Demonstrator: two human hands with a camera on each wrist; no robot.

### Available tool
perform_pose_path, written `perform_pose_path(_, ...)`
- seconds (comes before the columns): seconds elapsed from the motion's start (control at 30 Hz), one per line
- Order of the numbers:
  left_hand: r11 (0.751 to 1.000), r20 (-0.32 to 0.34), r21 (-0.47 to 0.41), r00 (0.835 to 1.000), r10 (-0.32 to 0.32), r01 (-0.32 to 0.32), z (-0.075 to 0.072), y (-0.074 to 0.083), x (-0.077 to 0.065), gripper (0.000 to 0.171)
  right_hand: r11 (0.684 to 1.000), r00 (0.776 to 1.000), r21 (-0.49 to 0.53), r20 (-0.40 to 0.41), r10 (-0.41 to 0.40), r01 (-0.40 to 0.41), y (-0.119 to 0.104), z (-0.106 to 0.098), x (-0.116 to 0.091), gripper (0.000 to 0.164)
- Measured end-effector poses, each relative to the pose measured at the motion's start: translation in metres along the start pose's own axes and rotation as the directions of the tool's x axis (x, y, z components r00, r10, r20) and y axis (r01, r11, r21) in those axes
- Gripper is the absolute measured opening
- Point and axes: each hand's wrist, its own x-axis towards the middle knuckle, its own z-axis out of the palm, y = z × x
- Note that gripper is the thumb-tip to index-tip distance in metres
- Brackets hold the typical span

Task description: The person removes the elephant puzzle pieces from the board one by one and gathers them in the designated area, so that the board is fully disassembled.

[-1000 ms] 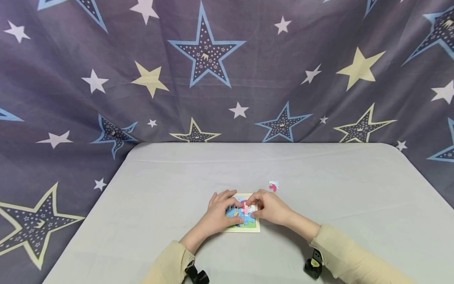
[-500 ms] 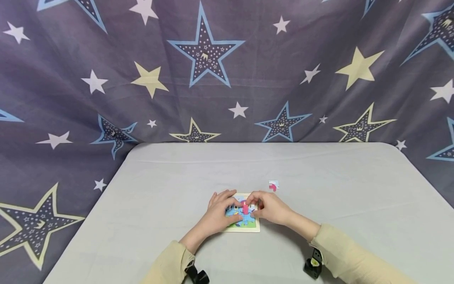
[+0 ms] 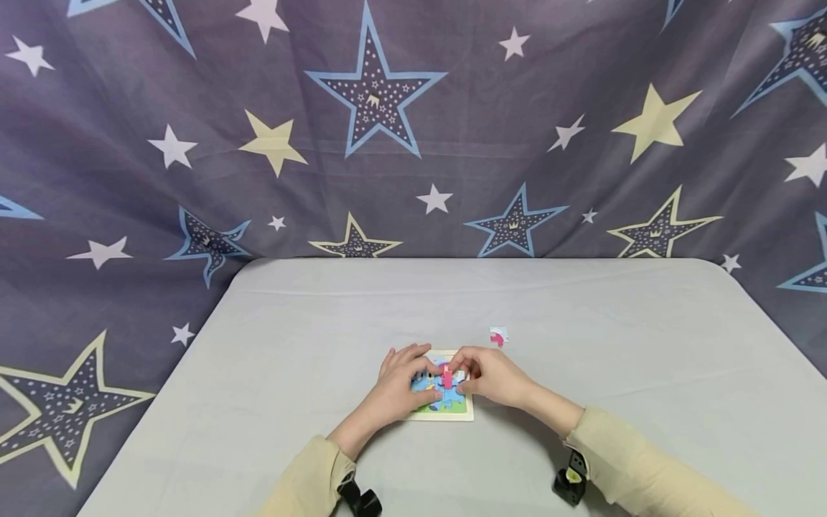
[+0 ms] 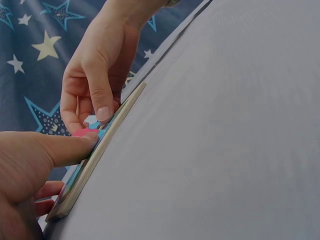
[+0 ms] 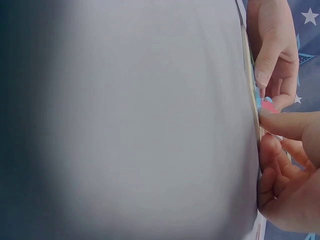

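Note:
A jigsaw puzzle in a pale wooden tray (image 3: 470, 409) lies on the table, printed in blue, green and pink. Above it a pink puzzle piece (image 3: 447, 379) is raised and tilted between both hands. My left hand (image 3: 394, 391) pinches at this piece with thumb and index finger, its other fingers spread over the tray's left side. From the right, my right hand (image 3: 497, 378) pinches at the piece group with thumb and index finger; a blue-and-white part (image 4: 91, 120) shows beside its thumb. Fingers hide much of the puzzle.
One loose pink-and-white puzzle piece (image 3: 499, 335) lies behind the tray, to its right. A light grey cloth covers the table (image 3: 323, 309). Behind its far edge hangs a dark curtain (image 3: 452, 143) with stars. Black wrist cameras sit under both cuffs.
The raised piece has tilted: its pale, shiny face has turned to deep pink. Both hands stay nearly in place, and the loose piece has not moved.

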Motion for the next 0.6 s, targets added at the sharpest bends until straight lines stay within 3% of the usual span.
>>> perform_pose_path(0.6,1.000,-0.011,-0.002,1.000,0.000,0.000,0.0016,-0.0001,0.0009,0.023,1.000,1.000,-0.027,0.000,-0.003,0.003,0.0029,-0.0012,-0.0005,0.013)
